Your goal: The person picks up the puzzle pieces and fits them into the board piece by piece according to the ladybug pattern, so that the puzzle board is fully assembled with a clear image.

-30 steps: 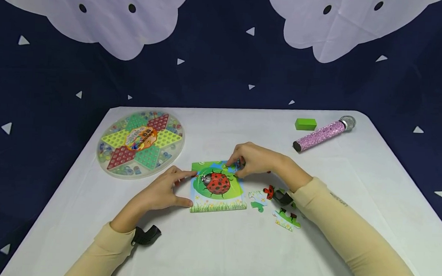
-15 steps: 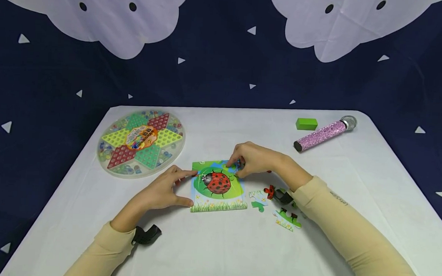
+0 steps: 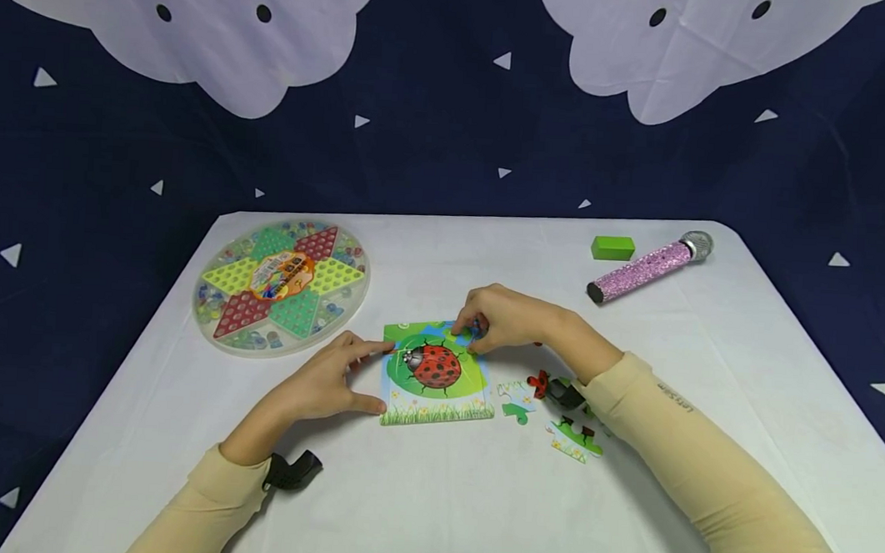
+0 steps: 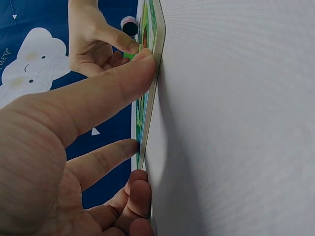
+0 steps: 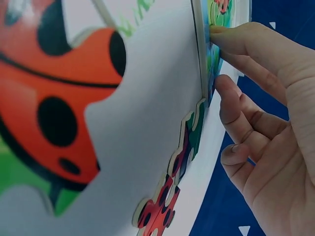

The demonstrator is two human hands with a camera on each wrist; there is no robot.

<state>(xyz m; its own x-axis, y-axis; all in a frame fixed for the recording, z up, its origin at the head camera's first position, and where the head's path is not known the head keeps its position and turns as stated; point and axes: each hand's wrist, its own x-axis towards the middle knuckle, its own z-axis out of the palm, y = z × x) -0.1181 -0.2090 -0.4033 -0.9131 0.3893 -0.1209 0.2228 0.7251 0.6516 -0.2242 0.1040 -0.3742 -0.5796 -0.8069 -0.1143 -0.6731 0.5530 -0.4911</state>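
Observation:
A square ladybug puzzle board (image 3: pixel 406 400) lies flat on the white table in the head view. My left hand (image 3: pixel 324 383) is at its left side, thumb and index finger straight and touching the edge; the left wrist view shows this thumb (image 4: pixel 108 91) against the board's rim. At the far right corner, my right hand (image 3: pixel 515 318) pinches a small bluish puzzle piece (image 3: pixel 475 332) between thumb and index finger, low against the board. The fingers mostly cover that piece. Loose jigsaw pieces (image 3: pixel 516 401) lie right of the board, some partly hidden under the right forearm.
A round Chinese checkers set (image 3: pixel 296 312) with marbles sits at the back left. A green block (image 3: pixel 612 249) and a glittery pink microphone (image 3: pixel 641 273) lie at the back right. Large red ladybug pieces (image 5: pixel 44 93) show close up in the right wrist view.

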